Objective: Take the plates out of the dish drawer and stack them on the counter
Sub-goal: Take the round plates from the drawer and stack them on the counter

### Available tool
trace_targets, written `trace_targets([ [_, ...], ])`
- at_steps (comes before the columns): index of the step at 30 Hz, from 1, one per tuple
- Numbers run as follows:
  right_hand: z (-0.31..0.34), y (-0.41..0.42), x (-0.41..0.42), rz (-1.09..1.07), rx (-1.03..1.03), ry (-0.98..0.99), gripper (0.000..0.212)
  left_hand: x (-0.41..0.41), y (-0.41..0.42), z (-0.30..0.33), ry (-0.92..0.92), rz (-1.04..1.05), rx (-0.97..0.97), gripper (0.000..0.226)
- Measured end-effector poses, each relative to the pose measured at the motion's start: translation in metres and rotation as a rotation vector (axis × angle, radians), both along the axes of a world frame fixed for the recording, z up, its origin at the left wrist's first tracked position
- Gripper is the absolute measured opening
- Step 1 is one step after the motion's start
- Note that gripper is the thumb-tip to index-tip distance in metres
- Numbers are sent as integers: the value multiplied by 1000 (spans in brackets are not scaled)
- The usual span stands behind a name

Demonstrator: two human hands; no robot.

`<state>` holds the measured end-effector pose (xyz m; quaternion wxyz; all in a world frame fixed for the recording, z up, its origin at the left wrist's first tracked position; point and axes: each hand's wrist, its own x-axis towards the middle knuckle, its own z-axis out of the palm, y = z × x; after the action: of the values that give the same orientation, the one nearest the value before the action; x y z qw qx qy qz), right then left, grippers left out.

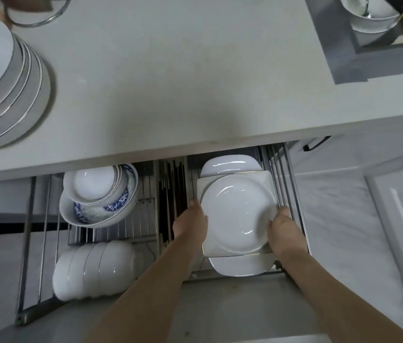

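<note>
A white square plate (237, 211) with a round well lies face up in the right side of the open dish drawer (37, 233). My left hand (190, 224) grips its left edge and my right hand (286, 231) grips its right edge. Beneath it sit more white plates: one (230, 165) shows at the back, another (240, 267) at the front. On the counter (170, 70) at the far left stands a stack of white plates (2, 80).
In the drawer's left half are nested bowls, one blue-patterned (101, 194), and a row of white bowls on edge (94, 268). Dark chopsticks (173, 184) fill a middle slot. A sink (369, 33) with bowls sits at the top right, a wire ring (39, 13) at the top left.
</note>
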<state>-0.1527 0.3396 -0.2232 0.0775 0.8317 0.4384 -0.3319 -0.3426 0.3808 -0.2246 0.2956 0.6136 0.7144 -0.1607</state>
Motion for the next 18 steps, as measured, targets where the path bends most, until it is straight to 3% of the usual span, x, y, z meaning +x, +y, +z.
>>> trace_targets([
  [6, 4, 6, -5, -108, -71, 60, 49, -3, -1, 6, -24, 101, -68, 44],
  [9, 19, 4, -9, -90, -25, -11, 34, -10, -7, 18, -40, 58, -16, 42],
  [11, 31, 1, -13, -9, 8, -38, 36, -18, -11, 29, -66, 67, 29, 39],
  [18, 100, -5, -29, -3, 148, 185, 17, -48, -30, 95, -176, 175, 124, 35],
])
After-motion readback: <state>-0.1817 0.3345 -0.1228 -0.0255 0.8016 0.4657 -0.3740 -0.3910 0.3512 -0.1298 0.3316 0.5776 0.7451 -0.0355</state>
